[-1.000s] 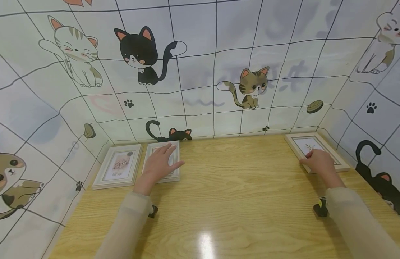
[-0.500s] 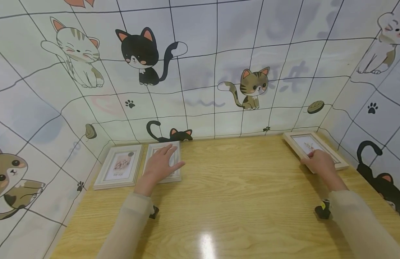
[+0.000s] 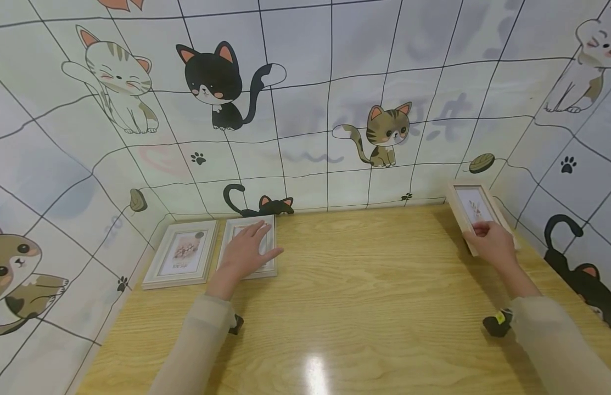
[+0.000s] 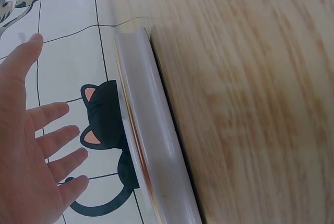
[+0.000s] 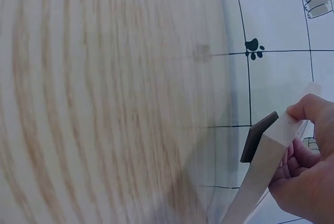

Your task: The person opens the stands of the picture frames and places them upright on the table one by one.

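Note:
At the far right of the head view, my right hand [image 3: 494, 244] pinches the lower left edge of a pale wooden picture frame [image 3: 470, 200], which stands tilted with its top end raised. The right wrist view shows the thumb [image 5: 309, 108] on the edge of this frame [image 5: 263, 158] and a dark piece [image 5: 259, 136] on its back side. My left hand [image 3: 243, 252] is spread over a white picture frame [image 3: 272, 236] lying flat, covering much of its picture. In the left wrist view, this left hand [image 4: 36, 151] has its fingers straight above the frame's edge [image 4: 162, 130].
Another white picture frame [image 3: 181, 255] with a pinkish print lies flat to the left of the covered one. Behind and at both sides of the wooden table [image 3: 345, 296] rise walls with a grid and cartoon cats [image 3: 388, 134]. Black straps [image 3: 498, 323] sit at the wrists.
My right hand has lifted the wooden frame from lying flat on the table to a tilted stance, its far end rising against the wall. My left hand stays where it was.

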`<state>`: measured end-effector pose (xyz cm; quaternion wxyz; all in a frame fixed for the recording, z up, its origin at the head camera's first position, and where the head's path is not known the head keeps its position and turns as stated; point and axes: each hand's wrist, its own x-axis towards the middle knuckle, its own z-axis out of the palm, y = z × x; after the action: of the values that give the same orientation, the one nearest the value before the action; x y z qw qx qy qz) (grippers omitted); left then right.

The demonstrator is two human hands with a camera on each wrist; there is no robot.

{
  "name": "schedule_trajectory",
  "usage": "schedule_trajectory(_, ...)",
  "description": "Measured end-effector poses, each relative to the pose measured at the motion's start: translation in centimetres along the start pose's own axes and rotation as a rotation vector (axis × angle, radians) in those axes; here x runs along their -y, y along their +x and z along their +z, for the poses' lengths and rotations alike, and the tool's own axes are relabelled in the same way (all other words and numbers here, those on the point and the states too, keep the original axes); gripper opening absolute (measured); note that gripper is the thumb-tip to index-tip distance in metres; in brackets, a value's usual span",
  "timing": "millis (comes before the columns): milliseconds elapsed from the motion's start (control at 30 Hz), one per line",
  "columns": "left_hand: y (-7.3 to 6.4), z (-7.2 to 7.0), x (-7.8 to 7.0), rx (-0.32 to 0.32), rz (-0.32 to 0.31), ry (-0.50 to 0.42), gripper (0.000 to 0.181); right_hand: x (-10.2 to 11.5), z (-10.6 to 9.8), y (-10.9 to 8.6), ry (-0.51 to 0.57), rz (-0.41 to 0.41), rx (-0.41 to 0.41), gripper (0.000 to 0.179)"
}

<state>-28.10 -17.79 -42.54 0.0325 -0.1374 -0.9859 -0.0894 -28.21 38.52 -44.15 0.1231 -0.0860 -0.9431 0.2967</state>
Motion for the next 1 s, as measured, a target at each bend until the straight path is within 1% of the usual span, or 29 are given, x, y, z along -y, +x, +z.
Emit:
schedule_trajectory(100, 0.1, 0.2, 0.0, -0.007, 0.001, -0.004, 0.082, 0.3, 0.0, -0.2, 0.046, 0.015, -0.005, 0.05)
schedule_trajectory(233, 0.1, 0.3, 0.0, -0.019, 0.002, -0.018, 0.081, 0.7, -0.1, -0.4, 0.125, 0.039, 0.009, 0.058)
schedule_trajectory(367, 0.1, 0.4, 0.1, -0.018, 0.005, -0.029, 0.081, 1.3, -0.2, -0.6, 0.224, 0.031, 0.014, 0.058)
schedule_trajectory(500, 0.0, 0.4, 0.0, -0.015, 0.013, -0.029, 0.082, 1.8, -0.2, -1.0, 0.334, 0.023, 0.024, 0.052)
schedule_trajectory(633, 0.0, 0.4, -0.1, -0.021, 0.017, -0.03, 0.082, 2.3, -0.2, -1.6, 0.44, 0.019, 0.055, 0.038)
schedule_trajectory(700, 0.0, 0.5, 0.0, -0.023, 0.02, -0.028, 0.081, 2.6, -0.3, -1.9, 0.466, 0.018, 0.071, 0.037)
schedule_trajectory(800, 0.1, 0.6, -0.1, -0.021, 0.023, -0.022, 0.081, 2.9, -0.2, -2.2, 0.476, 0.008, 0.095, 0.046)
schedule_trajectory(867, 0.1, 0.6, -0.2, -0.019, 0.028, -0.018, 0.08, 3.0, -0.2, -2.4, 0.477, -0.011, 0.113, 0.054)
schedule_trajectory(1000, 0.2, 0.5, -0.5, -0.013, 0.034, -0.019, 0.08, 2.6, 0.0, -2.6, 0.495, -0.092, 0.155, 0.056)
